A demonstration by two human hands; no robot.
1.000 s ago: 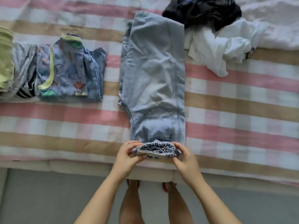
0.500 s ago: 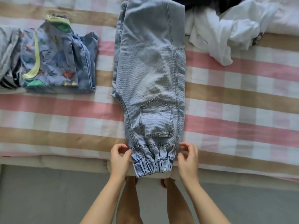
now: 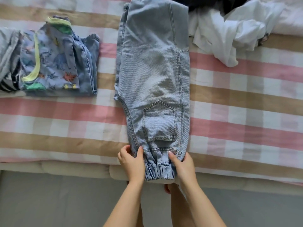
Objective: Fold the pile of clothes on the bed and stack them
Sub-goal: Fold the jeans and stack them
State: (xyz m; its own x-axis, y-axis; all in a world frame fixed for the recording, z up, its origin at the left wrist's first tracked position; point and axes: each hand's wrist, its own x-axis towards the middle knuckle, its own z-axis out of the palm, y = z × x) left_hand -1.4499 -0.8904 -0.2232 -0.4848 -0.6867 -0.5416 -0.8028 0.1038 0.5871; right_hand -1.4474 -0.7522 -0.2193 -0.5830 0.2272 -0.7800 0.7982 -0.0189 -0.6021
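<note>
**Operator:** What changed since the last check?

**Guide:** Your left hand [image 3: 131,161] and right hand [image 3: 183,166] moved in from beside the waistband of the jeans [image 3: 154,71] onto it.

**Operator:** Task progress?

**Guide:** Partial. The jeans lie halved lengthwise on the bed [image 3: 246,112], stretching away from your hands; cross folds remain. A folded stack [image 3: 54,63] sits well left of your left hand. A white garment [image 3: 229,33] and dark garment [image 3: 205,2] beyond your right hand await folding.

**Operator:** Hand state?

**Guide:** Each hand pinches one waistband edge, thumb on top.
</note>
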